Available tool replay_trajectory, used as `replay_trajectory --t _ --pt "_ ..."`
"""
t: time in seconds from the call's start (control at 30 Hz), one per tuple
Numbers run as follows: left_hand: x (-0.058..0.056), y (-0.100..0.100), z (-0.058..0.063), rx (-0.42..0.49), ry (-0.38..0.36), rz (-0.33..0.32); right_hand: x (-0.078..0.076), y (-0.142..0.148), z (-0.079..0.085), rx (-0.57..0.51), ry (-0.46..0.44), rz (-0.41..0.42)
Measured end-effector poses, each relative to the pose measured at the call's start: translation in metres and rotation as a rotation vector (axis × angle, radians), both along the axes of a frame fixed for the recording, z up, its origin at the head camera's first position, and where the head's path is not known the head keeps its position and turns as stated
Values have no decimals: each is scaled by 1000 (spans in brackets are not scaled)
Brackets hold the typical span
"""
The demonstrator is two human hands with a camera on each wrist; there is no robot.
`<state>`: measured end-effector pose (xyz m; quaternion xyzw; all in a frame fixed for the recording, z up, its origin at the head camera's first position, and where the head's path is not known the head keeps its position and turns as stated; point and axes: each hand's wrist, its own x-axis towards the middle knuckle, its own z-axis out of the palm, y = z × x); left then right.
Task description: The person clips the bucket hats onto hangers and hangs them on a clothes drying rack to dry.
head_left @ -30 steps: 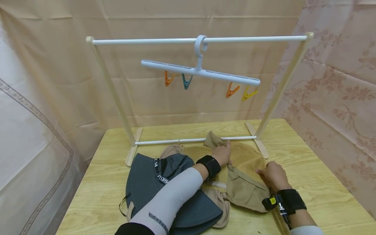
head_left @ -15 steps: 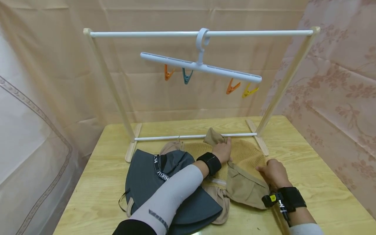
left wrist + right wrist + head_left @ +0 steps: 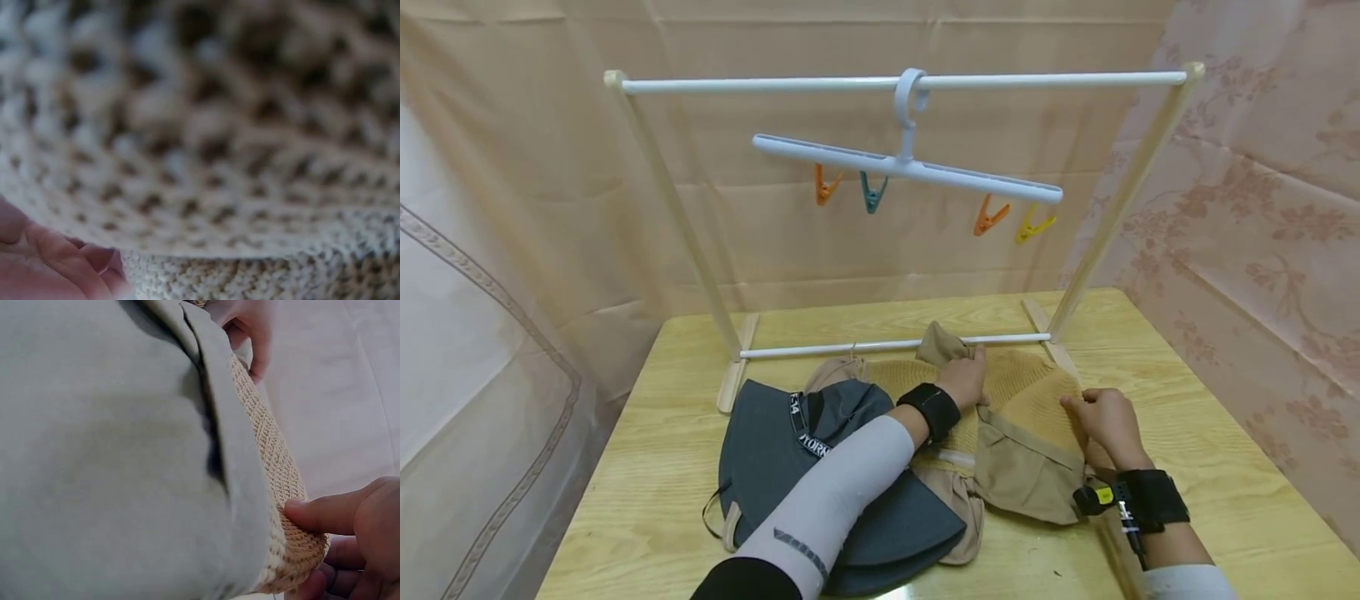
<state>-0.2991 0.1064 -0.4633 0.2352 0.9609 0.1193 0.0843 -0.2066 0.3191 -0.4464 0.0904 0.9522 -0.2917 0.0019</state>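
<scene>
A tan knitted piece with khaki cloth panels (image 3: 1030, 467) lies on the table below the rack. My left hand (image 3: 961, 382) reaches across a dark grey brimmed hat (image 3: 775, 467) and grips the knitted piece near its upper edge. At the right edge, my right hand (image 3: 1108, 423) pinches the knit (image 3: 265, 440) between thumb and fingers, as the right wrist view shows. Blurred knit fills most of the left wrist view, and part of a hand (image 3: 50, 262) shows at its lower left. My left fingertips are partly hidden behind cloth.
A rack with a white top bar (image 3: 715, 85) stands over the table (image 3: 625, 467). From it hangs a tilted white hanger (image 3: 820, 151) with several coloured clips (image 3: 872, 193). The rack's lower white bar (image 3: 812, 351) runs just behind the cloth. Beige curtains surround the table.
My right hand has risen slightly, lifting the right edge of the knitted piece with it. My left hand keeps its grip in about the same place. The head view has shifted a little.
</scene>
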Motion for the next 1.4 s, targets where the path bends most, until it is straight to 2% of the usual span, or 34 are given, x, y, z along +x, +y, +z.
replay_trajectory --t 0.23,0.6,0.93,1.1,1.2,1.3,1.4 --pt "-4 -4 1 44 16 9 -2 -2 8 -7 29 -16" --pt "-8 -8 14 92 44 22 -3 -10 28 -40 91 -11" --pt "-5 -14 19 127 133 18 -3 -17 45 -70 118 13" --pt "-8 -16 21 198 101 65 -7 -16 51 -119 67 45" --pt "-7 -17 24 234 71 70 -8 -16 54 -125 55 59" --pt "-4 -18 26 249 67 65 -9 -18 58 -107 75 67" --pt "-3 -19 26 252 94 65 -9 -21 60 -116 105 56"
